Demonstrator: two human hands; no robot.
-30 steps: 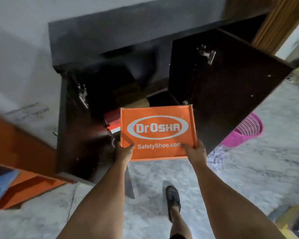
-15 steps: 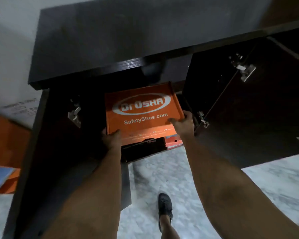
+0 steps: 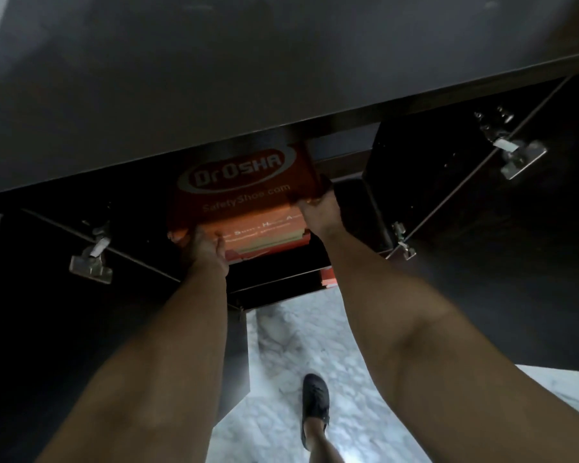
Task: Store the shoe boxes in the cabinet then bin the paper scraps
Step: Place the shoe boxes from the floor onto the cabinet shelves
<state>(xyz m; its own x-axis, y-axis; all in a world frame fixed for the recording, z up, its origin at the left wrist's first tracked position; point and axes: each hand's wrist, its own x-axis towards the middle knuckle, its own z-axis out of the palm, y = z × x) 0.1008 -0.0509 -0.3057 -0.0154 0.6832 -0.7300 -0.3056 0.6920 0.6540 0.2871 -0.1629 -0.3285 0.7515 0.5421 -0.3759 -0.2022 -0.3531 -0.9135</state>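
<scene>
Head view. The box (image 3: 244,192) sits inside the open cabinet (image 3: 214,78), under its dark top panel, between the 2 hands. The left hand (image 3: 206,247) grips the box's near left corner, thumb curled onto the front edge; its other fingers are hidden under the box. The right hand (image 3: 321,210) grips the near right corner, fingers curled onto the box's side. The box is orange, with a white oval logo reading "Dr.OSHA" and "SafetyShoe.com" below it on the lid (upper half in shadow, print dim). Its front wall carries a line of small white text, too blurred to read. Just below it, the edge of a second box (image 3: 328,277) shows on a lower shelf. Both doors stand open, left door (image 3: 47,295) and right door (image 3: 515,262), with metal hinges. A shoe (image 3: 315,406) stands on the marble floor (image 3: 365,412).
</scene>
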